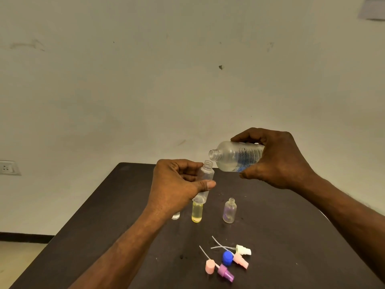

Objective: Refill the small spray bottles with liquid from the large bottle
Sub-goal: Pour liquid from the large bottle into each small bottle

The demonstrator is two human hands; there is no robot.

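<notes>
The large bottle (237, 156) is held above the far part of the table (291, 236), tipped close to horizontal with its uncapped mouth pointing to the left. Clear liquid pools along its lower side, and a printed label wraps the body. The right hand (279, 161) grips this bottle around its rear half, fingers curled over the top and thumb underneath.

Just below and to the left of that mouth is the open neck of a small clear spray bottle (205, 180) (tilted, its neck leaning toward the large bottle). The two openings are near each other but apart. The left hand (177, 184) holds the small bottle, with the thumb pressed across its front and the fingers curled behind it.

Three further small bottles stand upright on the table beneath the hands: one with yellow liquid (196, 212), a clear uncapped one with a faint purple tint (229, 211) to its right, and one largely hidden behind the left wrist (175, 215).

Nearer the person lie the removed spray heads with their dip tubes: a white one (243, 249), a pale pink one (241, 261), a purple one (226, 273), plus a pink cap (209, 266) and a blue cap (227, 257).

A pale wall (145, 80) stands behind, with a socket (8, 167) at the left.
</notes>
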